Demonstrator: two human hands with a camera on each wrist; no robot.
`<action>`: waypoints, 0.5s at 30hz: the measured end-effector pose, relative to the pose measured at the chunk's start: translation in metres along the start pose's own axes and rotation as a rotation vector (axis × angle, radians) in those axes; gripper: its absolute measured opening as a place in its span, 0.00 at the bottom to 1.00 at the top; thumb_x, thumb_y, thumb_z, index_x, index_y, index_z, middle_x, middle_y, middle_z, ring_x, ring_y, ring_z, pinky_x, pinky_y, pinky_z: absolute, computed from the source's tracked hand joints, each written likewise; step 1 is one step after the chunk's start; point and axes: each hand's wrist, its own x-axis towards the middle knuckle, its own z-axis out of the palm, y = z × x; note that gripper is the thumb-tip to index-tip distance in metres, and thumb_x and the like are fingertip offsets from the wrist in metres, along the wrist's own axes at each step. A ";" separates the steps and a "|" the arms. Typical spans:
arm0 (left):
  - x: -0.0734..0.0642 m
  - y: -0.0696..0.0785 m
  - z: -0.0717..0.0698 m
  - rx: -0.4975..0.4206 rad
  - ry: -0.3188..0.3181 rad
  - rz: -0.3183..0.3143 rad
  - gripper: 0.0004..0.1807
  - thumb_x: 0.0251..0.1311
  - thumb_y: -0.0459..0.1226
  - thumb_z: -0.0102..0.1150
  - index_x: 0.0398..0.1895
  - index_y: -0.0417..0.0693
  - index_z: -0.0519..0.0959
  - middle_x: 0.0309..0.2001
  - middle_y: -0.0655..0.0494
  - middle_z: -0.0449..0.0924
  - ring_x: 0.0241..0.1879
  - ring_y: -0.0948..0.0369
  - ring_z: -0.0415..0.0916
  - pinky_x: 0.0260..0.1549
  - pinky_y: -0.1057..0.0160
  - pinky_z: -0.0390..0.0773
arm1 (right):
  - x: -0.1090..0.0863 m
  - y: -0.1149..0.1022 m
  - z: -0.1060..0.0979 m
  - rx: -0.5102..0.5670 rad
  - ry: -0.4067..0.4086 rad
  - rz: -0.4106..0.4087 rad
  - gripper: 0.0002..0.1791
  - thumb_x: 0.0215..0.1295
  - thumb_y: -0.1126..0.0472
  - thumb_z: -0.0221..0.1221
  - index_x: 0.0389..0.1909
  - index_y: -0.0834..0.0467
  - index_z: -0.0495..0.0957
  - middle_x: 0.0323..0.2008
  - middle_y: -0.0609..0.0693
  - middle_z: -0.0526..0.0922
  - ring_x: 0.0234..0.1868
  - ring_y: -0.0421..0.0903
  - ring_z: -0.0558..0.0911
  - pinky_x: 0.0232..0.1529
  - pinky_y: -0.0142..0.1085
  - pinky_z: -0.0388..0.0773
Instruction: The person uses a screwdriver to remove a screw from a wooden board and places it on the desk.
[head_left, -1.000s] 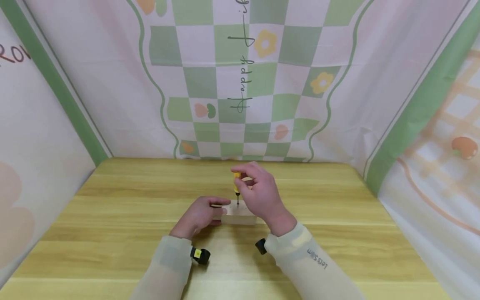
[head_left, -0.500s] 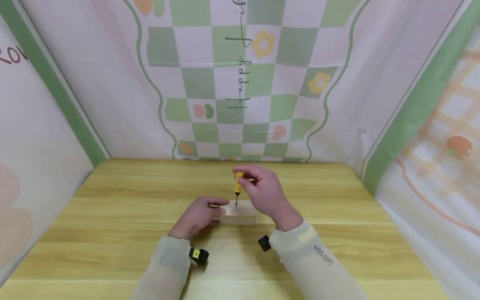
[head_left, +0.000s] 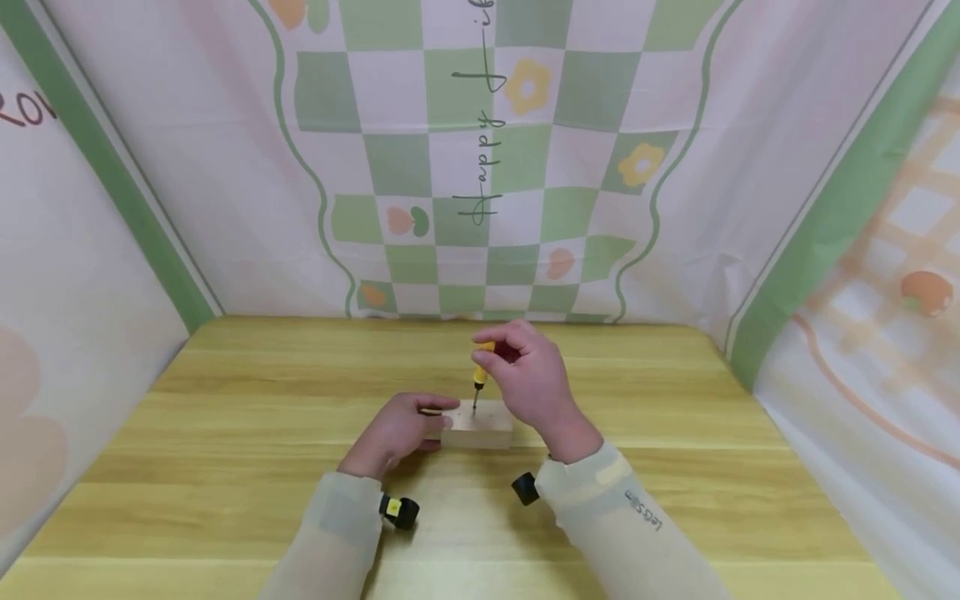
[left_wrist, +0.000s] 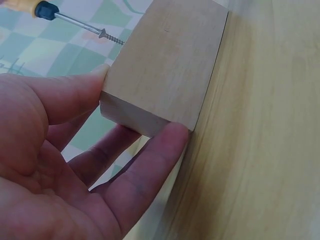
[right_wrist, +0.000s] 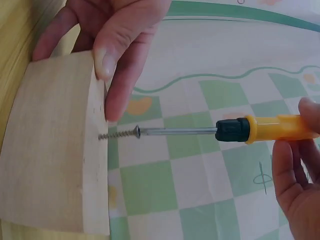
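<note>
A pale wooden block rests on the table, its left end held between the thumb and fingers of my left hand. In the right wrist view, a threaded screw stands with its point in the block's top face and much of its thread showing. The tip of a screwdriver with a yellow handle and black collar meets the screw head. My right hand pinches the top of that handle between thumb and fingers, above the block. The screwdriver leans slightly to the right in the head view.
Under the block is a wood-grain table. A green-and-white checked cloth hangs behind the table's back edge, with more printed cloth on both sides. A small black camera sits at the left wrist, another black camera at the right.
The screwdriver handle has tipped a little to the right from nearly upright. My right hand has shifted slightly, its fingers changing position round the handle. My left hand and the block stay put.
</note>
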 end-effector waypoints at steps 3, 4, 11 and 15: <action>0.000 0.000 0.000 -0.001 -0.001 0.002 0.15 0.67 0.30 0.60 0.55 0.46 0.84 0.60 0.49 0.75 0.53 0.51 0.76 0.44 0.55 0.83 | 0.001 0.002 -0.004 0.021 -0.051 -0.035 0.08 0.66 0.65 0.65 0.44 0.52 0.87 0.36 0.46 0.82 0.32 0.45 0.78 0.31 0.36 0.78; 0.000 0.000 -0.001 -0.004 -0.002 0.002 0.15 0.67 0.30 0.60 0.55 0.45 0.83 0.60 0.49 0.75 0.53 0.51 0.76 0.44 0.55 0.83 | 0.001 0.003 -0.005 0.041 -0.072 -0.037 0.09 0.67 0.66 0.65 0.45 0.52 0.87 0.37 0.46 0.83 0.31 0.47 0.78 0.30 0.36 0.78; 0.000 -0.001 -0.001 -0.001 0.010 -0.007 0.15 0.67 0.30 0.60 0.55 0.46 0.84 0.61 0.48 0.75 0.53 0.51 0.76 0.43 0.55 0.84 | 0.001 0.006 -0.001 0.204 -0.097 0.016 0.10 0.64 0.68 0.66 0.45 0.57 0.84 0.43 0.52 0.80 0.40 0.51 0.78 0.39 0.38 0.81; 0.000 0.000 -0.001 0.015 0.011 -0.006 0.15 0.67 0.31 0.61 0.54 0.47 0.84 0.61 0.48 0.75 0.52 0.52 0.77 0.43 0.55 0.84 | 0.001 0.003 0.004 0.204 0.007 0.069 0.08 0.61 0.67 0.69 0.40 0.57 0.84 0.41 0.53 0.76 0.41 0.49 0.79 0.40 0.37 0.82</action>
